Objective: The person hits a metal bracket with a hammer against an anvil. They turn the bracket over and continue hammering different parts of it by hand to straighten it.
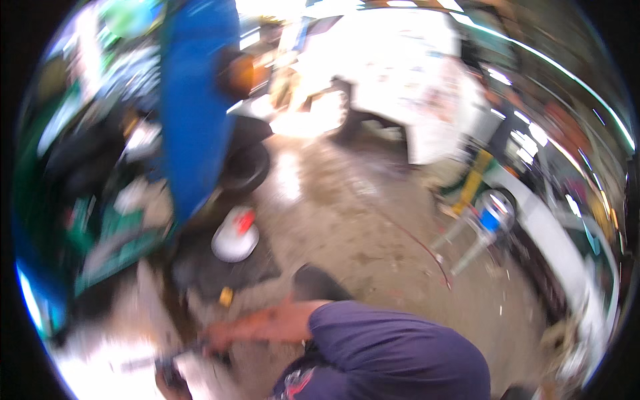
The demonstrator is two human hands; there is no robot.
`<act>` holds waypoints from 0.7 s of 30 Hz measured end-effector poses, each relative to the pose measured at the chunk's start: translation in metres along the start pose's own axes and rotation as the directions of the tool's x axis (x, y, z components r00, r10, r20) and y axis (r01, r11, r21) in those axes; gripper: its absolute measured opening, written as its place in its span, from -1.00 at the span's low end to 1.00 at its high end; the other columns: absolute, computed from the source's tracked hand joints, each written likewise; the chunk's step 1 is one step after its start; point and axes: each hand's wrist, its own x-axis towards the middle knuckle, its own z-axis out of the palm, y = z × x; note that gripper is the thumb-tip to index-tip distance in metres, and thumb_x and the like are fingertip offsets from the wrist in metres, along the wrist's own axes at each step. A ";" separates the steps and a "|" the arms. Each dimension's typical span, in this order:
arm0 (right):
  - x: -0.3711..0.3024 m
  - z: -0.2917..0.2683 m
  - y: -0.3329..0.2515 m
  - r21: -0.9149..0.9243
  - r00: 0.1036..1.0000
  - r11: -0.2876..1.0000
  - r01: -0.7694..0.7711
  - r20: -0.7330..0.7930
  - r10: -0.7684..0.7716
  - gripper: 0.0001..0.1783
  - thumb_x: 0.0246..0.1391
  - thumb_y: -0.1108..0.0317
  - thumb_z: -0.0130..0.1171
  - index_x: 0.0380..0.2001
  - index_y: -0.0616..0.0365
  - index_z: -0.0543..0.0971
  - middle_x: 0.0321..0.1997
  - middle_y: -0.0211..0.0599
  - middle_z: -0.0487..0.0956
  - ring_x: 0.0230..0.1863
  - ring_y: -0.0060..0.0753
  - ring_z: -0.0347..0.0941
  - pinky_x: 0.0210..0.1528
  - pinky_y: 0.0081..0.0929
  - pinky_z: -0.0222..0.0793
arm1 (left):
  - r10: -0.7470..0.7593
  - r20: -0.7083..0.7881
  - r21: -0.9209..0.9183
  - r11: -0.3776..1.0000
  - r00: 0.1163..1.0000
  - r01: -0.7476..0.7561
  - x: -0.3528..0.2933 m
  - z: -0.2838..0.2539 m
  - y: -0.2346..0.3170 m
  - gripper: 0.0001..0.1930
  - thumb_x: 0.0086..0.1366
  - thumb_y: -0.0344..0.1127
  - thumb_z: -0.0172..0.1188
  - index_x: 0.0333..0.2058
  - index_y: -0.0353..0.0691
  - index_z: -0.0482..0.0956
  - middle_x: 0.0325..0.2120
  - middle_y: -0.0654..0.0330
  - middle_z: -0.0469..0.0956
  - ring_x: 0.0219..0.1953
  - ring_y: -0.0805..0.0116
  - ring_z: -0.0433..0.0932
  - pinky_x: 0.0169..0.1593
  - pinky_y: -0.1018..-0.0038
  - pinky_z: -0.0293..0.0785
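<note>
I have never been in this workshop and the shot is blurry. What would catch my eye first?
First the big blue vehicle body at upper left, with a dark tyre under it. A white vehicle glares brightly at top centre across the concrete floor. Low in the picture, an arm in a purple sleeve reaches left, its hand blurred on something pale; whose arm it is I cannot tell.

White container, red label, floor.

Head-worn fisheye, angled down, blurred.
</note>
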 end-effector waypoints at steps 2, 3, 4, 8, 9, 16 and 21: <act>-0.015 0.001 0.002 0.012 1.000 1.000 -0.012 0.005 0.012 -0.30 0.22 -0.24 0.31 0.21 0.03 0.65 0.22 -0.05 0.66 0.21 0.05 0.58 0.26 -0.04 0.48 | -0.281 -0.009 -0.386 0.886 0.960 0.256 -0.018 0.002 0.011 -0.50 0.42 -0.15 0.30 0.24 -0.28 0.57 -0.05 0.14 0.71 -0.14 0.33 0.66 -0.04 0.38 0.59; -0.025 0.003 0.025 0.011 0.998 0.998 -0.059 0.006 0.059 -0.33 0.27 -0.21 0.29 0.23 0.04 0.64 0.23 -0.04 0.65 0.21 0.03 0.58 0.26 -0.11 0.48 | -0.357 0.037 -0.467 0.820 0.933 0.332 -0.024 0.020 0.014 -0.56 0.47 -0.18 0.22 0.23 -0.24 0.58 -0.08 0.20 0.71 -0.17 0.39 0.64 -0.10 0.40 0.58; -0.031 -0.001 0.015 -0.003 1.000 1.000 0.002 -0.023 -0.002 -0.34 0.28 -0.20 0.29 0.24 0.04 0.63 0.20 -0.03 0.67 0.22 0.01 0.59 0.27 -0.13 0.47 | -0.425 -0.009 -0.504 0.784 0.905 0.363 -0.034 0.022 0.020 -0.61 0.51 -0.21 0.15 0.22 -0.21 0.58 -0.10 0.26 0.70 -0.20 0.46 0.63 -0.17 0.42 0.56; -0.033 -0.004 0.023 -0.137 0.991 0.990 0.012 -0.129 -0.030 -0.22 0.25 -0.25 0.32 0.29 0.14 0.57 0.18 0.16 0.67 0.25 0.19 0.58 0.30 -0.06 0.45 | -0.624 0.034 -0.457 0.685 0.781 0.567 -0.001 0.033 0.014 -0.78 0.43 -0.26 0.19 -0.03 -0.18 0.60 -0.19 0.15 0.66 -0.09 0.16 0.71 -0.08 0.24 0.57; -0.033 -0.014 0.022 -0.153 0.992 0.988 -0.022 -0.130 0.002 -0.15 0.23 -0.29 0.31 0.34 0.12 0.54 0.22 0.19 0.65 0.29 0.21 0.56 0.31 -0.04 0.45 | -0.619 0.038 -0.471 0.681 0.785 0.560 0.005 0.036 0.006 -0.78 0.45 -0.26 0.14 -0.02 -0.17 0.57 -0.15 0.16 0.65 -0.07 0.15 0.71 -0.05 0.24 0.55; -0.015 -0.017 0.028 -0.086 0.994 0.996 -0.018 -0.108 0.009 -0.19 0.24 -0.25 0.33 0.30 0.17 0.56 0.16 0.23 0.66 0.27 0.20 0.57 0.28 -0.07 0.47 | -0.557 -0.057 -0.517 0.726 0.828 0.453 -0.001 0.041 -0.001 -0.79 0.48 -0.28 0.10 0.01 -0.20 0.52 -0.08 0.14 0.64 -0.02 0.17 0.72 -0.02 0.20 0.58; 0.026 -0.037 0.061 -0.038 0.992 0.997 0.061 -0.110 -0.065 -0.42 0.29 -0.11 0.37 0.09 0.17 0.67 -0.04 0.13 0.72 0.05 0.12 0.67 0.10 -0.08 0.51 | -0.556 -0.098 -0.567 0.713 0.825 0.413 0.023 0.064 0.004 -0.79 0.47 -0.31 0.08 0.01 -0.17 0.54 -0.08 0.16 0.68 -0.07 0.25 0.71 -0.06 0.29 0.58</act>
